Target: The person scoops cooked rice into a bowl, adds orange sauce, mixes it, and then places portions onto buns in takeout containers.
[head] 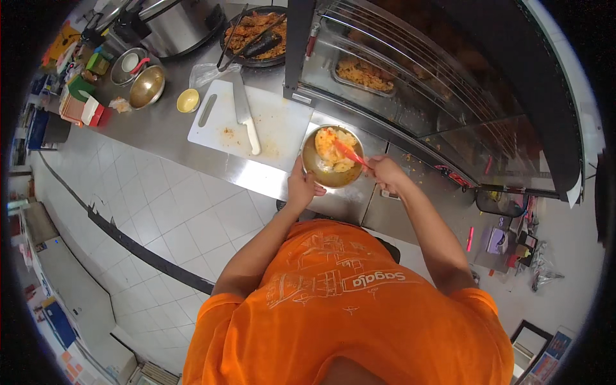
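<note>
My left hand [303, 186] grips the near left side of a round metal bowl [313, 166], tilted a little over the steel counter's edge. Inside lies rice [328, 147] with orange-red sauce on it. My right hand [385, 173] holds the handle of a red plastic spoon [350, 154], whose head is in the rice. Left of the bowl, a white cutting board [284, 120] bears crumbs and stains. Across it lies a large knife [243, 103] with a white handle, its blade tip at the board's far edge.
A glass display case [365, 115] with trays of food stands at the back right. Beyond the board are a black pan [255, 62] of food with tongs and a clear plastic bag [207, 72]. Further left are a yellow bowl [188, 101], a metal bowl [147, 86] and a large pot [180, 29].
</note>
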`<move>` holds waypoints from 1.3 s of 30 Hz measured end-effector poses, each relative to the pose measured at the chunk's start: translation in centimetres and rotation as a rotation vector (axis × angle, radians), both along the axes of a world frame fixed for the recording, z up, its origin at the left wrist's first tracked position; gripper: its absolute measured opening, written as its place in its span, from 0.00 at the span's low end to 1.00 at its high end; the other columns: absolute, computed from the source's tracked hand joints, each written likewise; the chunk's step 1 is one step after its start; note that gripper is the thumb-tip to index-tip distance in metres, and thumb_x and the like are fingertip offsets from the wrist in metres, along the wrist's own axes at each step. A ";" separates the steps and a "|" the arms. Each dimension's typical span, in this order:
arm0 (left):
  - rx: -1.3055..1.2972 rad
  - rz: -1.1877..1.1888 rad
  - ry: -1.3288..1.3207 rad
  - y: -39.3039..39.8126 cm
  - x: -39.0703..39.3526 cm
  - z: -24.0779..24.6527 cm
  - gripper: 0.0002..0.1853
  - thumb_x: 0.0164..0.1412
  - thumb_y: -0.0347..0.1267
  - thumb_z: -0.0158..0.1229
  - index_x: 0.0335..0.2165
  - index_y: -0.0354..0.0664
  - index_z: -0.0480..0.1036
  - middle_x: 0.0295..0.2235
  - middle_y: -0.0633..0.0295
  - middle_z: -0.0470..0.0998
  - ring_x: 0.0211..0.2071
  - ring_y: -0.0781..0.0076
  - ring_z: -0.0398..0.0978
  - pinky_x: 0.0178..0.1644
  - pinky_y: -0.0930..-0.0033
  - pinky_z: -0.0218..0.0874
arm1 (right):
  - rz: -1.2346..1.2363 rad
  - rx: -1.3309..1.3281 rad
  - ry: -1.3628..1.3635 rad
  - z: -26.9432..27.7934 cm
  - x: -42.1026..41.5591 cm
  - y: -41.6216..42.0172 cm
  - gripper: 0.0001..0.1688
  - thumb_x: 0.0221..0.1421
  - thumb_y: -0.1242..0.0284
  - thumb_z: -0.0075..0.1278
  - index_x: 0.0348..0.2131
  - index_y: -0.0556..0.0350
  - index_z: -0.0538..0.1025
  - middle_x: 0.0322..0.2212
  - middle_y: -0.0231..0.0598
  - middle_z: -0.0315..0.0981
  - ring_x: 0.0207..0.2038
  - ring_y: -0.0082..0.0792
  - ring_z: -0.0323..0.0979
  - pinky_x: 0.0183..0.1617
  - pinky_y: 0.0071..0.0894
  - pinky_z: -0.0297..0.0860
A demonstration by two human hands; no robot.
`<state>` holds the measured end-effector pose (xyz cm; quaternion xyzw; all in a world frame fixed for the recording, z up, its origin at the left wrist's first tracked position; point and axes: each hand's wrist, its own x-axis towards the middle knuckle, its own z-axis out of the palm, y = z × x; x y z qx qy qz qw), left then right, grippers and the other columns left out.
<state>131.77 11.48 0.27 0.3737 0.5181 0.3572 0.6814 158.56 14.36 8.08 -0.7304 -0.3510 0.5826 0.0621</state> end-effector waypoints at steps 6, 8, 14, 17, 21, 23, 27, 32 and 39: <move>-0.003 -0.025 -0.013 0.2 1.1 0.0 0.32 0.70 0.20 0.37 0.68 0.42 0.42 0.26 0.45 0.79 0.22 0.58 0.83 0.25 0.64 0.80 | 0.653 0.386 -0.607 -4.2 -8.6 1.0 0.16 0.58 0.73 0.46 0.38 0.63 0.83 0.37 0.63 0.79 0.43 0.59 0.79 0.49 0.49 0.75; -0.014 -0.037 -0.037 0.2 0.8 0.0 0.32 0.70 0.19 0.37 0.68 0.43 0.41 0.26 0.45 0.79 0.23 0.58 0.83 0.25 0.63 0.80 | 0.754 0.381 -0.540 -2.4 -8.8 1.2 0.16 0.58 0.72 0.46 0.38 0.63 0.83 0.37 0.62 0.80 0.44 0.57 0.79 0.50 0.48 0.75; -0.007 -0.002 -0.044 0.1 0.8 0.3 0.33 0.69 0.18 0.37 0.68 0.44 0.42 0.27 0.45 0.79 0.23 0.57 0.83 0.24 0.63 0.80 | 1.025 0.383 -0.794 5.6 -6.7 1.7 0.16 0.58 0.71 0.48 0.39 0.61 0.83 0.37 0.57 0.81 0.42 0.54 0.81 0.45 0.48 0.77; 0.020 -0.004 0.000 -0.1 1.1 0.9 0.34 0.68 0.18 0.38 0.68 0.45 0.44 0.28 0.44 0.79 0.22 0.58 0.83 0.23 0.63 0.79 | 0.894 0.318 -0.918 4.2 -6.8 2.6 0.18 0.61 0.64 0.47 0.39 0.56 0.84 0.38 0.50 0.82 0.41 0.49 0.82 0.44 0.45 0.77; 0.027 -0.033 0.011 0.0 1.0 1.1 0.35 0.67 0.16 0.39 0.68 0.47 0.44 0.28 0.43 0.79 0.21 0.57 0.82 0.23 0.62 0.79 | 0.632 0.339 -0.917 0.8 -6.4 4.3 0.20 0.63 0.61 0.46 0.35 0.54 0.84 0.35 0.45 0.83 0.39 0.44 0.83 0.40 0.43 0.78; 0.008 -0.045 0.011 0.4 0.7 0.9 0.36 0.66 0.16 0.39 0.69 0.47 0.44 0.28 0.43 0.79 0.21 0.57 0.82 0.23 0.62 0.79 | 0.656 0.519 -0.911 0.3 -8.0 4.3 0.14 0.57 0.68 0.49 0.32 0.54 0.84 0.33 0.50 0.83 0.36 0.48 0.83 0.38 0.46 0.78; -0.008 -0.058 -0.019 0.8 0.1 0.4 0.37 0.66 0.16 0.39 0.69 0.47 0.43 0.29 0.43 0.79 0.22 0.57 0.83 0.24 0.61 0.80 | 0.933 0.600 -0.802 0.4 -10.7 2.7 0.11 0.53 0.72 0.51 0.30 0.55 0.84 0.30 0.54 0.82 0.35 0.48 0.83 0.36 0.48 0.78; -0.029 -0.021 -0.073 0.4 0.3 0.4 0.37 0.66 0.16 0.39 0.69 0.46 0.42 0.29 0.43 0.79 0.22 0.56 0.83 0.25 0.59 0.80 | 1.172 0.679 -0.741 0.2 -11.7 -2.3 0.11 0.53 0.72 0.51 0.30 0.57 0.83 0.28 0.50 0.81 0.33 0.46 0.83 0.33 0.46 0.78; -0.069 -0.015 -0.096 1.1 0.4 -0.8 0.38 0.68 0.18 0.41 0.70 0.47 0.38 0.29 0.43 0.78 0.22 0.56 0.82 0.26 0.58 0.80 | 1.216 0.660 -0.728 2.0 -8.8 2.4 0.10 0.53 0.68 0.54 0.28 0.51 0.84 0.28 0.47 0.82 0.32 0.46 0.83 0.33 0.45 0.78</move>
